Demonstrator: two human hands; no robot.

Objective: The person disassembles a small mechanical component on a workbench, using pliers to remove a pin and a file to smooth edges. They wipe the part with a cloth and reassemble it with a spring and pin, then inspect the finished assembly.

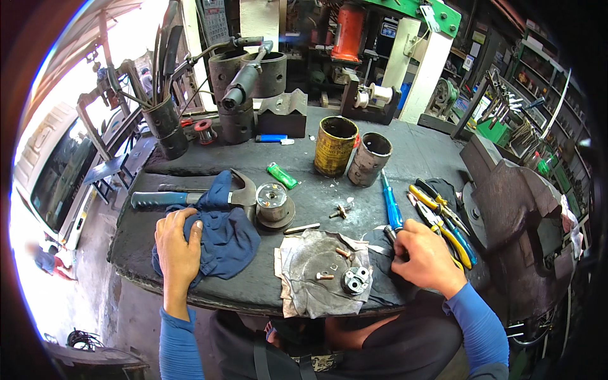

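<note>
My left hand (175, 244) grips a crumpled blue cloth (228, 247), with a hammer (158, 198) just beyond. My right hand (423, 253) is closed around a small metal piece (391, 234), partly hidden by my fingers, beside a blue screwdriver (390, 199). Between my hands a stained grey rag (297, 285) carries a metal fitting (356, 280) and small brass-coloured pins (325, 277). A metal cylinder on a flange (272, 206), a dark rod (301, 228) and a small valve-like part (342, 211) lie behind the rag. Several pliers (437, 215) lie right of the screwdriver.
The dark bench (139, 247) bears two cans (332, 152), a green lighter (282, 175) and heavy pipe holders (231, 126) at the back. A curved metal machine part (525, 234) bounds the right. Beyond the left edge are a white vehicle (54, 177) and a person (47, 259).
</note>
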